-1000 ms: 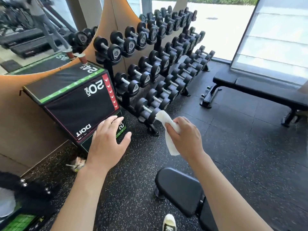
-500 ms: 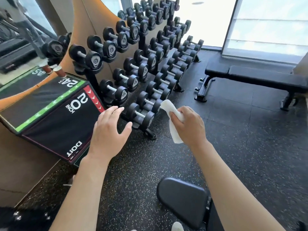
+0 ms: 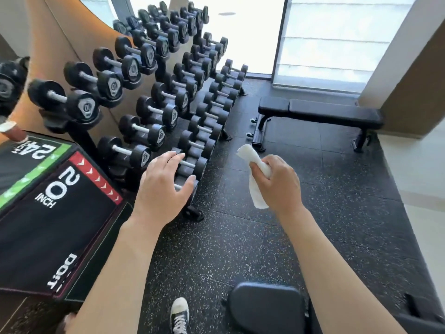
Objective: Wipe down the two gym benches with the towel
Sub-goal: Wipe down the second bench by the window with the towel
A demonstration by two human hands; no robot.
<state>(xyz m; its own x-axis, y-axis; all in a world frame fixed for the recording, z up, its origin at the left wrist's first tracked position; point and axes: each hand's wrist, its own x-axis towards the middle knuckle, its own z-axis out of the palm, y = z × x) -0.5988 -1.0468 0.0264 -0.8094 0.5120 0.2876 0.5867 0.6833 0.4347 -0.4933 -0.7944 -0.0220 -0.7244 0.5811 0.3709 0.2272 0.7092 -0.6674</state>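
My right hand [image 3: 277, 182] grips a rolled white towel [image 3: 255, 172], whose ends stick out above and below my fist. My left hand [image 3: 163, 186] hovers open in the air, fingers spread, in front of the dumbbell rack. One black gym bench [image 3: 322, 113] stands flat at the far side near the window. The black padded end of a second bench [image 3: 265, 307] shows at the bottom, just below my right forearm. Neither hand touches a bench.
A tiered rack of several black dumbbells [image 3: 168, 92] fills the left and centre. A black plyo box marked "20 INCH" [image 3: 48, 213] sits at the left. Speckled rubber floor [image 3: 337, 225] stretches between the benches. My shoe [image 3: 179, 314] is at the bottom.
The view has swung to the right and lifted, so the far bench moved toward the centre. Both hands stay raised, the right one still gripping the towel.
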